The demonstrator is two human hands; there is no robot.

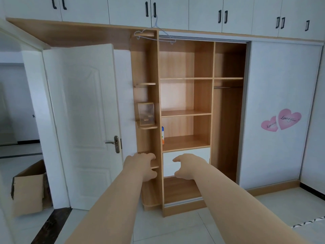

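Neither hand holds anything. In the lower middle of the head view, the left hand [142, 166] and the right hand [188, 166] reach forward with fingers and thumbs loosely spread apart. The right hand lies over the white drawer [168, 166]; whether it touches the front cannot be told.

The drawer is a plain white panel with no visible handle, set low in the centre of the wooden wardrobe [186, 95], under the open shelves. Its face points toward the camera and its long axis runs left to right across the frame.

The left hand sits in front of a small rounded side shelf [154, 166], and an upright wooden panel [157, 103] stands between the two hands. A bottle [162, 135] stands on the shelf just above the drawer's left end. Higher on the side shelves is a clear box [146, 113], and wire hangers [154, 35] hang at the top. A white door [82, 124] and a cardboard box [28, 192] are at the left, and pink heart stickers [281, 120] at the right.
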